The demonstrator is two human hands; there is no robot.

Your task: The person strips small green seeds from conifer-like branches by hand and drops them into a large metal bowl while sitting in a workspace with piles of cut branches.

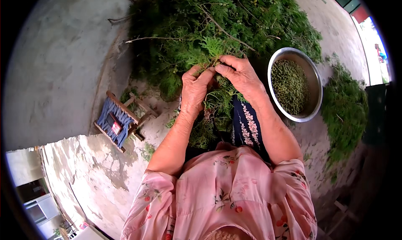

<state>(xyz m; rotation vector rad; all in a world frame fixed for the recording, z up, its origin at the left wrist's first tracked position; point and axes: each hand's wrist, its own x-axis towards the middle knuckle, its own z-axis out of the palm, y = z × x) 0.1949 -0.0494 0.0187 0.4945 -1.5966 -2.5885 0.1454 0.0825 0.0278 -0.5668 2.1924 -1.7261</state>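
Note:
A leafy green conifer sprig (212,51) is held up between my two hands, over my lap. My left hand (196,87) pinches its stem with thumb and forefinger. Close beside it, my right hand (239,74) has thumb and fingertips pressed together at the same stem; any small cone between them is too hidden to make out. More cut sprigs (217,104) lie across my lap on dark, flower-patterned cloth. Right of my right forearm stands a round metal basin (316,93) holding many small green cones (289,86).
A big heap of cut conifer branches (259,18) lies just ahead, with bare twigs poking out. Another green pile (344,108) lies right of the basin. At left, a small wooden stool (115,125) with a blue woven seat carries a dark box-like item, near a grey wall (63,64).

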